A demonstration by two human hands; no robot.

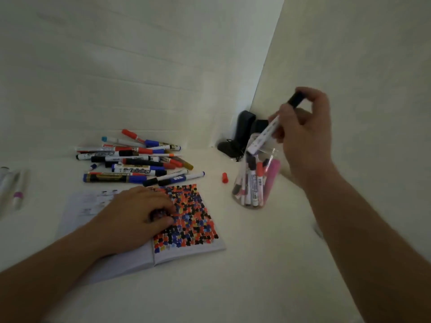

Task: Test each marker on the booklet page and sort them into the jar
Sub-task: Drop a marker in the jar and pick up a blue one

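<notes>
An open booklet point(205, 247) lies on the white table, its right page covered in red, black and blue marks. My left hand point(135, 217) rests on the booklet with its fingers curled on the coloured page. My right hand point(307, 136) holds a white marker with a black cap point(265, 134), tilted, its lower end at the mouth of the clear jar point(254, 183). The jar holds several markers standing inside. A pile of markers point(140, 159) lies behind the booklet.
A loose red cap point(224, 177) lies between the pile and the jar. A few pale markers point(11, 185) sit at the far left edge. Dark objects point(242, 134) stand in the corner behind the jar, where two white walls meet.
</notes>
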